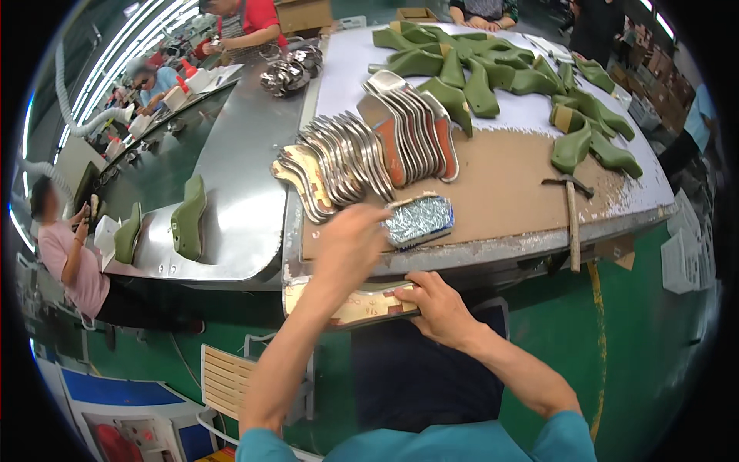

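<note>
My right hand (443, 310) grips the end of a long cream shoe insole (366, 306) with brown patches, at the table's near edge. A greenish-grey strip shows along its upper side. Thumb and fingers close around that end. My left hand (350, 245), smeared by motion, hovers above the insole, its fingertips at the left rim of a small open box of silvery tacks (421, 221). Whether those fingers hold anything does not show. Beyond the box stand metal-edged insoles in two rows: a cream-ended row (327, 165) and a reddish-brown one (412, 131).
Many green shoe lasts (481, 88) lie across the table's far side. A hammer (573, 223) overhangs the near edge at right. Two more lasts (188, 218) stand on the metal bench at left. A wooden-slatted chair (225, 379) is below. Other people work at left and far back.
</note>
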Demonstrator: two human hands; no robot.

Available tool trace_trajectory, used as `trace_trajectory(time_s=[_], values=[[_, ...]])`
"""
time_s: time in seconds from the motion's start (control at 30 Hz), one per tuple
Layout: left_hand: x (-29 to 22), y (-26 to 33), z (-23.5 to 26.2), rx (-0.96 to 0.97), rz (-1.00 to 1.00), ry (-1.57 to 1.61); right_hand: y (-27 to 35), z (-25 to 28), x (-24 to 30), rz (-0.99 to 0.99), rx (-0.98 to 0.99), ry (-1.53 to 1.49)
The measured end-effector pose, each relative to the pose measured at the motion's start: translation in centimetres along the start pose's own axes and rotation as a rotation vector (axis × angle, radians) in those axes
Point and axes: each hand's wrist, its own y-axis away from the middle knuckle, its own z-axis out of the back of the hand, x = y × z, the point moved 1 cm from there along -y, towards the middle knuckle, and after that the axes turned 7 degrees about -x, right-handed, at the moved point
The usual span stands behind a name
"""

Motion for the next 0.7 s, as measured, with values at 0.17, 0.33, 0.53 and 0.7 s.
trace_trajectory(time_s=[0.17,0.33,0.53,0.7], values=[[1.9,-5.2,-7.1,0.429,0.04,-0.331,-0.2,-0.1,0.7,-0.031,-0.048,-0.011],[2.8,-5.2,-7.2,0.339,0.085,-0.165,0.4,-0.5,0.3,-0.054,-0.072,-0.033],[2.5,-4.9,-6.0,0.226,-0.077,-0.109,0.2,-0.3,0.6,-0.046,-0.072,-0.032],[-2.7,-3.3,-2.2,0.279,0.184,0.078,0.2,-0.2,0.2,-0.047,-0.063,-0.007]])
